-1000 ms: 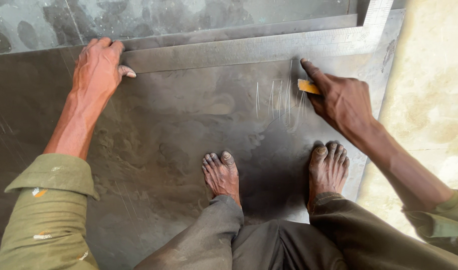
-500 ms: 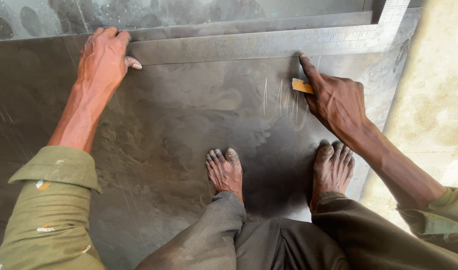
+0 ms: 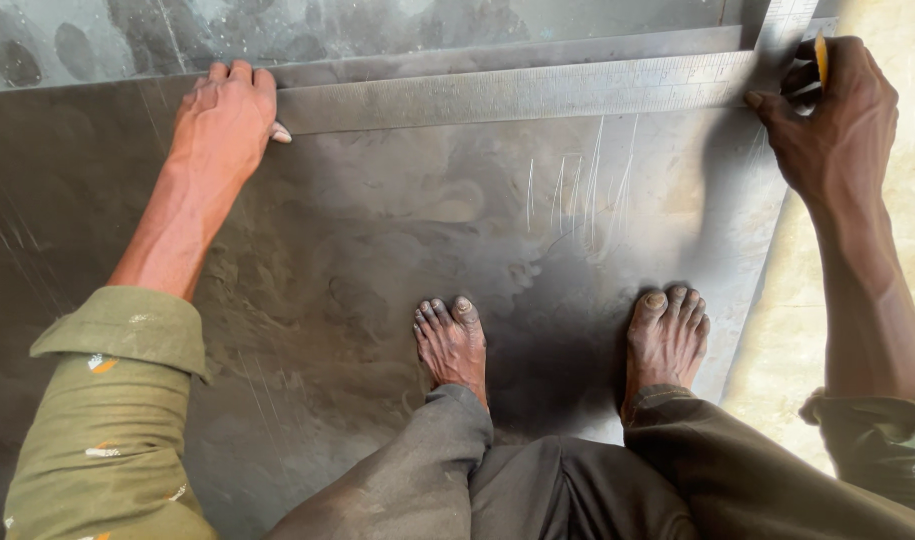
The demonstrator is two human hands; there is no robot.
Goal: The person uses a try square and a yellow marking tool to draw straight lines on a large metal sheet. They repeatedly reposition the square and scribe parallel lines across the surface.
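Note:
I squat on a dark metal sheet (image 3: 377, 260) with both bare feet on it. My left hand (image 3: 222, 120) presses flat on the left end of a long steel ruler (image 3: 517, 92) that lies across the sheet's far part. My right hand (image 3: 837, 115) is at the ruler's right end, near the sheet's right edge, and pinches a small yellow marker (image 3: 821, 58) between its fingers, thumb tip touching the ruler. Several thin white scratch lines (image 3: 587, 185) run below the ruler.
A second steel blade (image 3: 782, 25) meets the ruler at a right angle at the top right. Beyond the ruler lies a stained grey floor (image 3: 377, 30). To the right of the sheet's edge is a pale, sunlit floor (image 3: 797, 340).
My right hand has slid right along the ruler, from above the scratch lines to the ruler's right end, still holding the yellow marker. My left hand stays pressed on the ruler's left end.

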